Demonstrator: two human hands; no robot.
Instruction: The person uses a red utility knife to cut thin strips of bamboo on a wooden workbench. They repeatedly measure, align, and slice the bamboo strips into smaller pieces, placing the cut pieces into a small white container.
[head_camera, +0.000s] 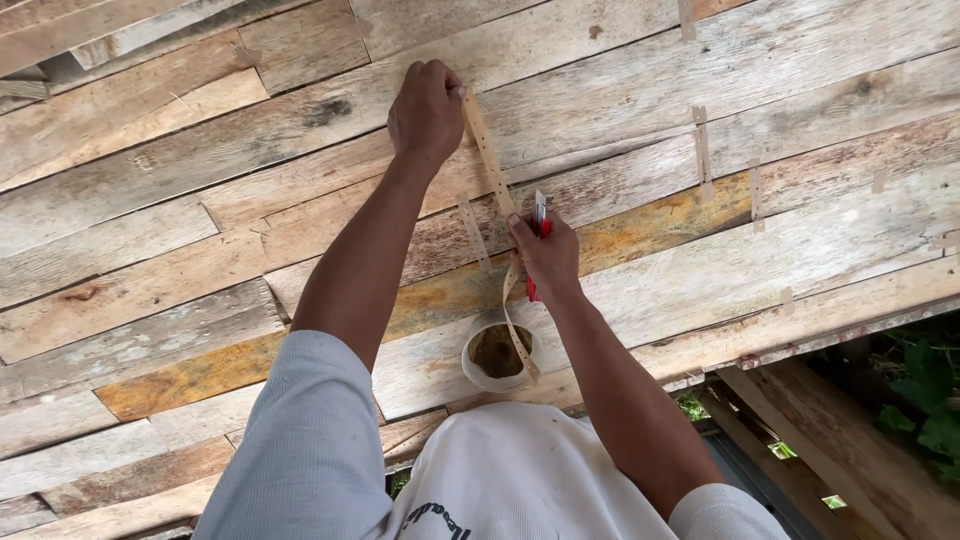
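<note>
**Strip ran up the planks between both hands**

Strip (492, 165) was a thin, pale wooden one dotted with small marks, lying against the weathered plank wall (200, 200) with its long axis running up and a little to the left. So from the right hand it went up toward the left hand, and its loose tail curled down the other way.

Left hand (427, 110) was at the top end, fingers curled shut and pressing the strip's tip onto a board. Right hand (545, 255) sat lower on the same strip, just below the middle, thumb pushing it against the wood while the other fingers were closed around a red utility knife (538, 232), blade end pointing up. That hand was the one nearer the free tail.

Tail dropped over a small white cup (497, 352) with brownish stuff inside. Short bits of similar strip (702, 150) were already stuck on boards off to the right.
</note>
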